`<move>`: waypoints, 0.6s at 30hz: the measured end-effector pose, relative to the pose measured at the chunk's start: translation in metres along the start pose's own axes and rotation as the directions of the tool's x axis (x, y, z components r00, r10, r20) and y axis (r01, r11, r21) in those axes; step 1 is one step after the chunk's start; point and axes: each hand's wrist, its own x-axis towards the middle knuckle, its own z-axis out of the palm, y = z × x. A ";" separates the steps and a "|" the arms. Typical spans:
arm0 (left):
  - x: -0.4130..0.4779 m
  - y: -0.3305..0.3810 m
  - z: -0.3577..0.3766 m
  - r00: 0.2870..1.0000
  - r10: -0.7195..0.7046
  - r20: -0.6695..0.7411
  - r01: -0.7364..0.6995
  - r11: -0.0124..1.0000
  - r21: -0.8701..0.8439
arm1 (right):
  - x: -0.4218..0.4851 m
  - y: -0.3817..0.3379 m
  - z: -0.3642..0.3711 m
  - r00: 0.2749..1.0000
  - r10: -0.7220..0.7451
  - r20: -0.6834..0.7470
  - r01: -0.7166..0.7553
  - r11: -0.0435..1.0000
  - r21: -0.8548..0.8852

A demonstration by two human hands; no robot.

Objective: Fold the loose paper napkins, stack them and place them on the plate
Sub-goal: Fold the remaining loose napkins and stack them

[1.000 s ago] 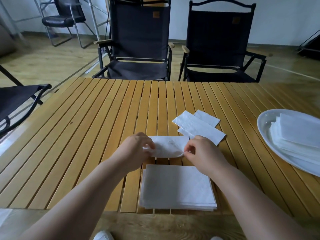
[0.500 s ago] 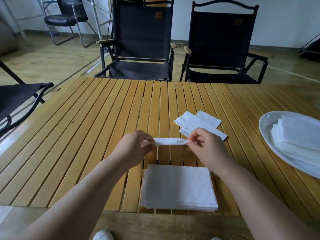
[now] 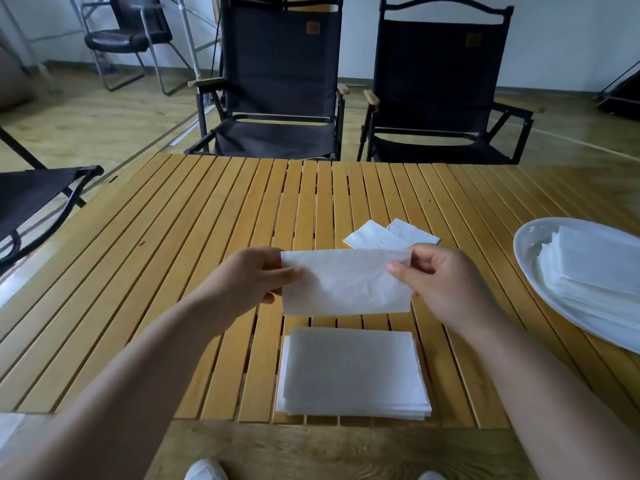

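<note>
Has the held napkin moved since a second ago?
Yes: the held napkin has lifted and tipped from edge-on to facing the camera, still just beyond the loose stack.

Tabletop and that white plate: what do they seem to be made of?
Tabletop: parallel slats with gaps, honey-coloured with visible grain and a light sheen, so likely varnished wood or bamboo. Plate: smooth, glossy white with a soft reflection along its rim, probably glazed ceramic, though melamine plastic can't be ruled out.

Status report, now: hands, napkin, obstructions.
Left hand and right hand pinch napkin at its ends, above the loose stack. Plate at right already holds folded napkins. Nothing blocks the way there.
</note>
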 end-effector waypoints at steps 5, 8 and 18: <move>-0.010 0.002 -0.005 0.980 -0.109 0.165 0.095 0.991 0.090 | -0.010 0.000 -0.022 0.912 0.264 0.314 -0.251 0.964 -0.084; -0.013 0.002 -0.001 0.939 -0.208 0.275 0.161 0.969 0.185 | -0.015 0.000 -0.029 0.817 0.367 0.446 -0.322 0.930 -0.176; -0.011 0.001 0.006 0.852 -0.344 0.394 0.219 0.919 0.328 | -0.016 -0.001 -0.021 0.738 0.448 0.504 -0.246 0.875 -0.418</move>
